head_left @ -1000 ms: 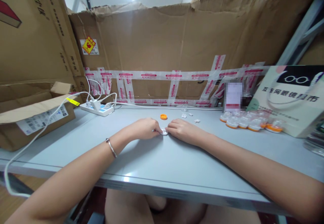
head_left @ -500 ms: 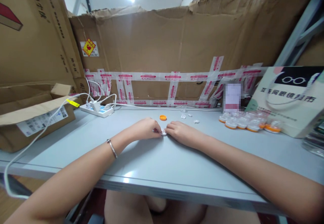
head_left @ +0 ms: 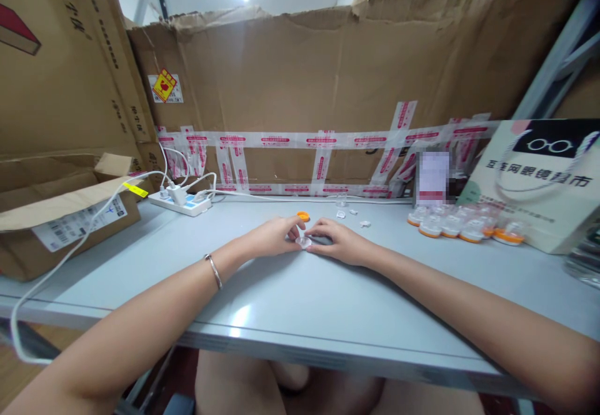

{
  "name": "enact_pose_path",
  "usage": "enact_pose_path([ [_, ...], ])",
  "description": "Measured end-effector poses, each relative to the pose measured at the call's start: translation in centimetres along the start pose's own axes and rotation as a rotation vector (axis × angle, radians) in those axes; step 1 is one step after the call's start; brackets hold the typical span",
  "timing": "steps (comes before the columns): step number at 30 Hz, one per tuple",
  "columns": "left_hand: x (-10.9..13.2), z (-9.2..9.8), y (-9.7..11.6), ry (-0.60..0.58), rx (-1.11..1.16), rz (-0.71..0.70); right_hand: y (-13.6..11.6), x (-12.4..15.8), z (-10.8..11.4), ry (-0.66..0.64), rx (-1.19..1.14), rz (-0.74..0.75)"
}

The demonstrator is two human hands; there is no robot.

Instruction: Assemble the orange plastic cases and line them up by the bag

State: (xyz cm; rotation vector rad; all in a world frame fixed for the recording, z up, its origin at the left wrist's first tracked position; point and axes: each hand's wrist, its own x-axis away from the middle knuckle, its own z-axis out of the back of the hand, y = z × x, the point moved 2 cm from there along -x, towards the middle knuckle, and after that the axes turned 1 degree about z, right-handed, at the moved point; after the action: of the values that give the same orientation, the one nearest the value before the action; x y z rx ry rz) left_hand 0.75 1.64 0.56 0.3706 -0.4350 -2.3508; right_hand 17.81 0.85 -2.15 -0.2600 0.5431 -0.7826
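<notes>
A small round white and clear plastic part [head_left: 304, 241] is between my hands, near the middle of the table. My left hand [head_left: 276, 237] has its thumb and fingers at the part's left edge. My right hand [head_left: 344, 242] pinches it from the right, thumb low, with the index finger curved above. Just behind my left fingertips lies an orange ring-shaped cap [head_left: 303, 216]. A clear round piece [head_left: 341, 202] and small white plastic pieces [head_left: 365, 223] are scattered on the table behind my right hand.
Several clear domed pieces with orange bases [head_left: 471, 230] are grouped at right, before a paper bag [head_left: 539, 184]. A power strip [head_left: 182, 204] with white cables and an open carton [head_left: 70, 215] are at left. Taped cardboard [head_left: 281, 77] walls the back of the grey table [head_left: 290, 296].
My fingers have lifted and spread around the part, so its clear round top now shows. My right index finger has risen. The view has shifted slightly.
</notes>
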Motion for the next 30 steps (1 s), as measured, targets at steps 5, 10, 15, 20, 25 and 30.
enact_pose_path([
  [5,-0.17,-0.04,-0.04,0.027,0.024,-0.133,0.26,-0.05,-0.2,0.031,-0.211,-0.092],
  [10,-0.23,0.05,-0.05,0.055,0.015,-0.213,0.61,-0.14,-0.51,0.002,-0.577,-0.136],
  [15,-0.42,-0.21,-0.34,0.087,-0.006,-0.206,1.05,-0.23,-0.59,0.012,-0.725,-0.19],
  [20,-0.46,-0.2,-0.46,0.124,-0.027,-0.217,1.03,-0.16,-0.38,0.001,-0.781,-0.254],
  [25,-0.37,-0.11,-0.39,0.137,-0.038,-0.225,0.94,-0.12,-0.3,0.008,-0.813,-0.276],
  [30,-0.48,-0.29,-0.64,0.159,-0.031,-0.217,0.75,-0.09,-0.19,0.022,-0.843,-0.348],
])
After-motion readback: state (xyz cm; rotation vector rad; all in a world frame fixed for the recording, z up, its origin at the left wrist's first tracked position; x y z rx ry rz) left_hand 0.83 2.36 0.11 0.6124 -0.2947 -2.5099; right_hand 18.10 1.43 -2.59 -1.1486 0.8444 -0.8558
